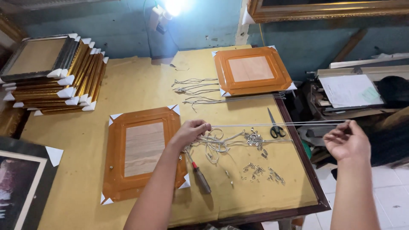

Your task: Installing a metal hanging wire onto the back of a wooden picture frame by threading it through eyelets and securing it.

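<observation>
My left hand (190, 132) pinches one end of a thin white cord (277, 125) above a table covered in yellow paper (128, 81). My right hand (347, 140) holds the other end out past the table's right edge, so the cord runs taut between them. Under my left hand lies an orange picture frame (140, 153), back side up, with white corner guards. A loose tangle of cord (215, 144) lies just right of that hand. A screwdriver with a red and brown handle (199, 175) rests below it.
Small metal hangers (260, 170) are scattered on the paper, black scissors (275, 125) beside them. A second orange frame (251, 70) and cut cords (196, 87) lie farther back. Gold frames (55, 76) are stacked at the left. A cluttered shelf (349, 91) stands right.
</observation>
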